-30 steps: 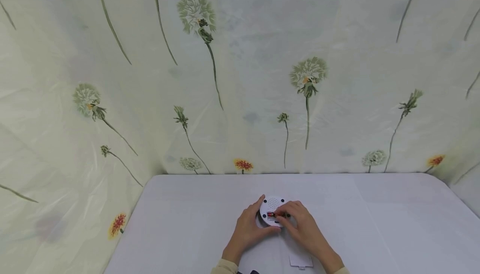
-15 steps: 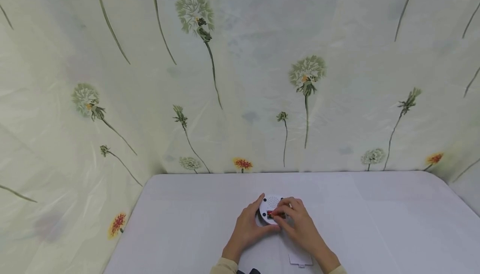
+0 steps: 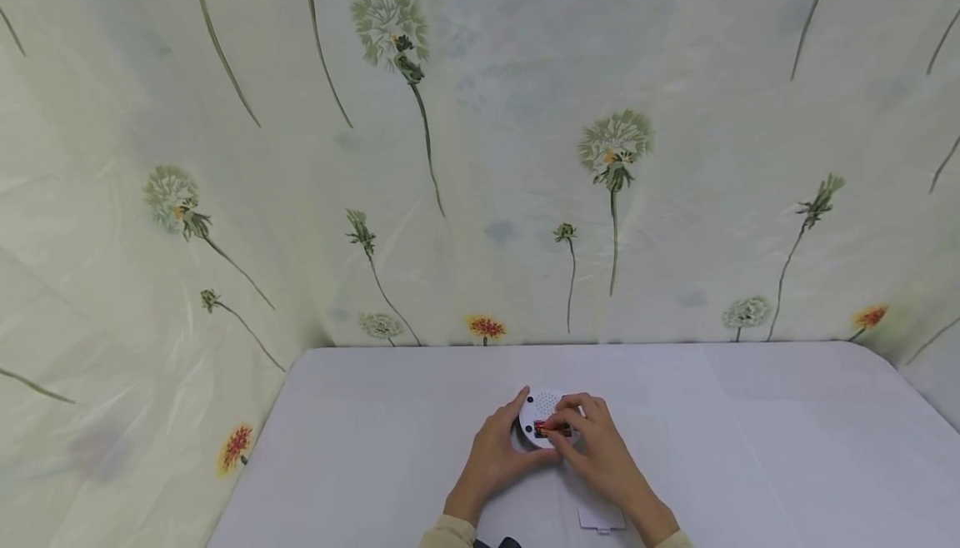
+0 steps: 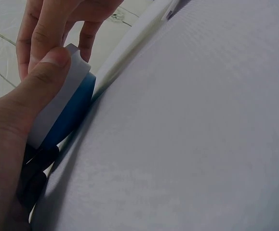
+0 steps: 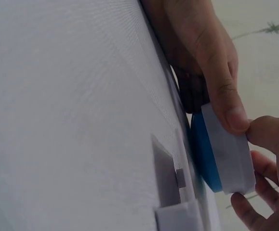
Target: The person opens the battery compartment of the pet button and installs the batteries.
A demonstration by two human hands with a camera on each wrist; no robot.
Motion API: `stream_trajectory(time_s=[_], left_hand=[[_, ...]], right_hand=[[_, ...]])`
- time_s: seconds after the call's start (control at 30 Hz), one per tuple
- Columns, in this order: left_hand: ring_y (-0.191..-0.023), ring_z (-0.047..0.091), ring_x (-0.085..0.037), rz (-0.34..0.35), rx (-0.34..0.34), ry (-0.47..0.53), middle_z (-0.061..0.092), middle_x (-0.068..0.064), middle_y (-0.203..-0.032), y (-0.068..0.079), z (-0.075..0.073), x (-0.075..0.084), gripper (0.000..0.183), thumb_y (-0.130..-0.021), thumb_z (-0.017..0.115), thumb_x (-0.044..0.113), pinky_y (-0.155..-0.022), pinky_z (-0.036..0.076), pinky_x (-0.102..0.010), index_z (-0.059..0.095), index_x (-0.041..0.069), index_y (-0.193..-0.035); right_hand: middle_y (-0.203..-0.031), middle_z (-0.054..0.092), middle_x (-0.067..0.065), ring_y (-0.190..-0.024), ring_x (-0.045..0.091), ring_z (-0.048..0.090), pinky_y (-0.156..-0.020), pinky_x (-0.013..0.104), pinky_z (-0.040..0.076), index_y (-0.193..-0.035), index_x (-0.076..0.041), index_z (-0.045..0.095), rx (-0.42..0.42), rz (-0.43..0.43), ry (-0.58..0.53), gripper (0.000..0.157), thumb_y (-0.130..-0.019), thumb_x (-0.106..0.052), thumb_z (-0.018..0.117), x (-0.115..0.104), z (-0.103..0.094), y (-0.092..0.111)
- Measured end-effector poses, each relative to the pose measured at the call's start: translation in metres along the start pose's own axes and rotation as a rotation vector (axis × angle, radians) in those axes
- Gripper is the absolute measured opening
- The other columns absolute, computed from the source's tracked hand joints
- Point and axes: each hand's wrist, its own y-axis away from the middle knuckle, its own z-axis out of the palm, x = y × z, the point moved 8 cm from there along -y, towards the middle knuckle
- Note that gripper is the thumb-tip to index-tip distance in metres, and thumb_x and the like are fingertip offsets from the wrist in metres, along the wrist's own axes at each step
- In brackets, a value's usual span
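A round white device (image 3: 546, 404) lies on the table, its battery side up, with a speaker grille, black feet and an uncovered battery slot. Its lower part is blue, as the left wrist view shows. My left hand (image 3: 491, 452) grips the rim from the left, its thumb on the white side wall (image 4: 64, 103). My right hand (image 3: 606, 452) pinches a red battery (image 3: 540, 427) at the slot with thumb and forefinger. These fingers hide most of the battery and part of the slot. I cannot tell how far in it sits.
A white battery cover (image 3: 602, 520) with a small tab lies near my right forearm. White cloth (image 3: 360, 448) covers the table. A flower-printed curtain (image 3: 480, 156) hangs behind and to the left. Something dark (image 3: 510, 543) shows at the bottom edge.
My right fingers have shifted slightly left over the battery slot, covering more of it. The left hand keeps its grip and the device stays in place.
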Motion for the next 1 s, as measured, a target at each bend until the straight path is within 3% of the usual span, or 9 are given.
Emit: stream_trajectory(time_s=[0.3, 0.4, 0.53, 0.63, 0.7, 0.83, 1.0], left_hand=[[-0.121, 0.054, -0.021, -0.016, -0.009, 0.003, 0.053, -0.001, -0.139, 0.0, 0.003, -0.004, 0.097, -0.068, 0.069, 0.068, -0.096, 0.047, -0.042, 0.034, 0.025, -0.147], [-0.121, 0.054, -0.02, -0.023, -0.015, 0.012, 0.052, 0.001, -0.14, 0.0, 0.004, -0.004, 0.097, -0.068, 0.068, 0.069, -0.096, 0.047, -0.042, 0.033, 0.027, -0.147], [-0.119, 0.055, -0.019, -0.013, -0.001, 0.008, 0.054, 0.0, -0.138, -0.001, 0.004, -0.005, 0.096, -0.068, 0.067, 0.07, -0.095, 0.047, -0.042, 0.033, 0.027, -0.147], [-0.116, 0.056, -0.019, -0.015, 0.005, -0.004, 0.057, -0.002, -0.134, -0.002, 0.004, -0.007, 0.094, -0.069, 0.069, 0.068, -0.093, 0.048, -0.041, 0.034, 0.028, -0.147], [-0.113, 0.057, -0.019, -0.02, 0.004, -0.007, 0.058, -0.003, -0.133, -0.002, 0.004, -0.007, 0.092, -0.07, 0.071, 0.064, -0.091, 0.048, -0.04, 0.035, 0.028, -0.146], [-0.113, 0.057, -0.02, -0.038, -0.014, 0.006, 0.058, -0.004, -0.133, -0.001, 0.004, -0.007, 0.09, -0.07, 0.074, 0.058, -0.092, 0.049, -0.041, 0.037, 0.026, -0.146], [-0.116, 0.056, -0.02, -0.049, -0.026, -0.002, 0.057, -0.003, -0.135, -0.001, 0.004, -0.007, 0.089, -0.071, 0.075, 0.055, -0.095, 0.048, -0.04, 0.038, 0.025, -0.146]], right_hand=[[-0.112, 0.053, 0.0, -0.108, 0.015, 0.041, -0.087, 0.031, 0.035, -0.098, -0.022, 0.067, 0.008, 0.05, -0.019, 0.02, -0.08, -0.018, 0.076, 0.001, 0.0, 0.0], [-0.12, 0.048, 0.003, -0.115, 0.016, 0.039, -0.092, 0.032, 0.033, -0.113, -0.018, 0.062, -0.013, 0.139, -0.065, 0.033, -0.082, -0.024, 0.073, 0.007, 0.001, 0.001], [-0.132, 0.038, 0.009, -0.124, 0.025, 0.038, -0.1, 0.047, 0.035, -0.134, -0.017, 0.045, -0.068, 0.293, -0.166, 0.057, -0.085, -0.032, 0.07, 0.017, 0.008, 0.001], [-0.14, 0.034, 0.014, -0.128, 0.033, 0.038, -0.101, 0.057, 0.033, -0.144, -0.017, 0.031, -0.108, 0.398, -0.236, 0.073, -0.085, -0.037, 0.069, 0.022, 0.016, 0.002], [-0.143, 0.032, 0.017, -0.129, 0.035, 0.039, -0.102, 0.058, 0.033, -0.147, -0.017, 0.025, -0.126, 0.451, -0.258, 0.08, -0.085, -0.04, 0.068, 0.023, 0.022, 0.002], [-0.145, 0.032, 0.019, -0.126, 0.035, 0.042, -0.101, 0.054, 0.034, -0.147, -0.015, 0.022, -0.13, 0.524, -0.276, 0.084, -0.083, -0.043, 0.069, 0.023, 0.029, 0.002], [-0.14, 0.036, 0.018, -0.12, 0.031, 0.045, -0.099, 0.049, 0.036, -0.146, -0.014, 0.027, -0.112, 0.557, -0.256, 0.08, -0.083, -0.04, 0.07, 0.022, 0.031, 0.002]])
